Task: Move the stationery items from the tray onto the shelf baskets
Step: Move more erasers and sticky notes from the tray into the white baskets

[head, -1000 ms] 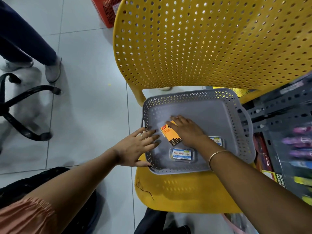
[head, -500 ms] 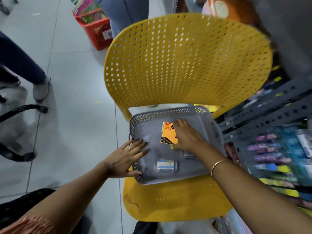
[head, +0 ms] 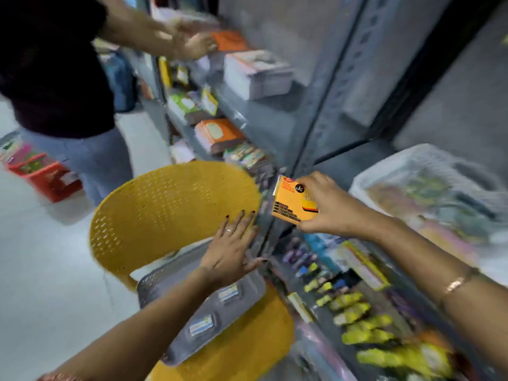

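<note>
My right hand [head: 328, 204] grips an orange packet [head: 291, 203] in the air, in front of the grey shelf post and left of a white shelf basket [head: 384, 171] full of blurred items. My left hand [head: 231, 248] hovers with fingers spread over the far end of the grey perforated tray [head: 154, 284], holding nothing. The tray lies on the seat of a yellow chair [head: 170, 210]. Two small clear cases with blue labels [head: 228, 292] [head: 202, 324] remain in the tray.
A grey metal shelf unit [head: 324, 105] carries notebooks and packets. Below my right arm, a lower shelf holds yellow highlighters [head: 354, 314] and pens. Another person [head: 60, 78] stands at the left reaching to the shelf. A red basket [head: 44, 174] sits on the floor.
My right hand lifted the orange packet out of the tray and carried it up and right toward the shelf. My left hand left the tray's rim. The view swung up to the shelves.
</note>
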